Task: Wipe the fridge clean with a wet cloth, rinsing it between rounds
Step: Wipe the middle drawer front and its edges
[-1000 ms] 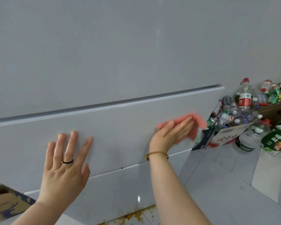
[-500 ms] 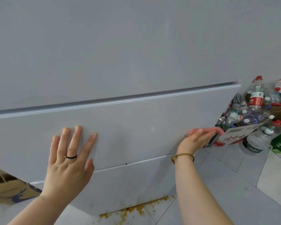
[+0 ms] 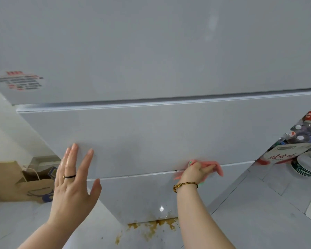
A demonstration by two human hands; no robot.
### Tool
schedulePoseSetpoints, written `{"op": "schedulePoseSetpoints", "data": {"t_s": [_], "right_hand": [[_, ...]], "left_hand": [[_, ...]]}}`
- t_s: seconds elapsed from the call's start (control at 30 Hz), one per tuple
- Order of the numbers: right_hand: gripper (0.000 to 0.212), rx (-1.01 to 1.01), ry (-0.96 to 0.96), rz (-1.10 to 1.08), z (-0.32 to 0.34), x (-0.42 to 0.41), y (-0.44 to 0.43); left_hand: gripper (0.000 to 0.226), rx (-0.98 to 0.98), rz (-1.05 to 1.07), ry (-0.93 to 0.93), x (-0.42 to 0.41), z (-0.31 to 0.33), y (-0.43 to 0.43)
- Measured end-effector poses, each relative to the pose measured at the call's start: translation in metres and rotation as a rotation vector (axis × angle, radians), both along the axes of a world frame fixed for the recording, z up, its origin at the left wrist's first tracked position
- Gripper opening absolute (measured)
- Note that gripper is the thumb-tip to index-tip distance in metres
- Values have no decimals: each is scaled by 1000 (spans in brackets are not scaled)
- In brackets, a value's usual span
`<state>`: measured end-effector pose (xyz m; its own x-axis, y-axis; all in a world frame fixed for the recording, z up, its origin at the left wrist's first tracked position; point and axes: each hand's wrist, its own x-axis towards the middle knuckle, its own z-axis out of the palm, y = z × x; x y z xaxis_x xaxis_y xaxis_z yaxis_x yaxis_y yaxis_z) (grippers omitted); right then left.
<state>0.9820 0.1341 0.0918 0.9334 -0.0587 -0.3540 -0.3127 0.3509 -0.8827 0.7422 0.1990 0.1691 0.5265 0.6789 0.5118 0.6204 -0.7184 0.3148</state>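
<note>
Brightness: bright, even, cool light; the white fridge (image 3: 151,51) front reads as flat pale grey.
Source: cannot tell.
Glare: one small hard white spot on the lowest fridge panel, lower centre; a faint pale smear at upper right; a wet sheen on the fingers of the left hand (image 3: 70,182).
Shadows: soft and faint, thin under the door seams and dim beside the left hand.
Blur: sticker (image 3: 19,80) print at upper left unreadable; pink cloth (image 3: 215,168) smeared; paper bag (image 3: 11,184) at the left edge soft.
Distortion: wide-angle; fridge seams slant and its sides converge downward.
</note>
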Motion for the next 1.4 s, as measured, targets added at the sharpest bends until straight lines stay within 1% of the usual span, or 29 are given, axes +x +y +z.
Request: {"op": "schedulePoseSetpoints", "data": {"t_s": [0.07,0.1,0.17,0.23,0.27,0.33,0.4,0.47,0.5,0.57,0.6,0.67,0.77,0.83,0.87,0.9,0.93,1.0,1.07,1.1,1.13,1.17,1.27,1.33,1.37,1.4], "right_hand": [[79,-28,41,83,-3,-28,11],[82,-55,56,128,-4,-41,14],[77,-109,70,231,6,-69,20],[71,-106,22,270,17,-90,23],[69,-80,-75,255,25,-95,23],[72,-100,-375,179,47,-95,23],[74,-227,-636,95,69,-91,31],[70,-340,-822,20,84,-95,42],[67,-378,-910,12,87,-105,50],[54,-450,-1097,91,81,-133,66],[46,-501,-1188,145,75,-147,71],[39,-636,-1366,175,67,-156,70],[30,-807,-1647,26,74,-122,56],[29,-890,-1768,-83,79,-87,44],[32,-910,-1779,-114,83,-71,38],[35,-912,-1743,-140,86,-58,35],[40,-894,-1651,-167,88,-48,33],[54,-785,-1340,-221,91,-43,36],[69,-628,-1008,-248,91,-65,51],[72,-565,-915,-217,88,-85,62],[69,-535,-888,-163,84,-110,72],[63,-540,-934,-80,77,-136,81],[38,-705,-1259,190,45,-193,94],[34,-782,-1405,227,31,-190,91],[35,-778,-1442,201,28,-180,88],[36,-767,-1438,173,25,-167,83]], "left_hand": [[60,-66,63,-103,-13,0,6],[64,-148,110,-175,-15,1,7],[79,-369,193,-296,-20,10,9],[83,-521,250,-372,-24,18,14],[83,-584,245,-402,-26,20,19],[80,-731,153,-431,-28,22,30],[74,-844,34,-446,-32,23,37],[72,-898,-15,-453,-34,23,39],[71,-904,-28,-446,-35,25,39],[69,-886,-60,-421,-37,28,38],[68,-877,-74,-413,-39,30,39],[67,-879,-92,-403,-42,33,42],[66,-879,-100,-373,-47,33,46],[68,-874,-103,-357,-49,33,45],[69,-871,-103,-356,-49,32,44],[70,-866,-105,-357,-49,32,43],[72,-859,-109,-355,-49,32,43],[75,-848,-118,-341,-49,33,43],[77,-848,-127,-329,-50,32,44],[77,-852,-129,-325,-50,31,44],[77,-857,-131,-323,-50,30,45],[76,-859,-133,-320,-51,30,46],[77,-863,-139,-314,-53,27,50],[77,-874,-143,-317,-55,26,53],[77,-878,-149,-323,-56,26,54],[78,-879,-153,-326,-56,26,55]]}}
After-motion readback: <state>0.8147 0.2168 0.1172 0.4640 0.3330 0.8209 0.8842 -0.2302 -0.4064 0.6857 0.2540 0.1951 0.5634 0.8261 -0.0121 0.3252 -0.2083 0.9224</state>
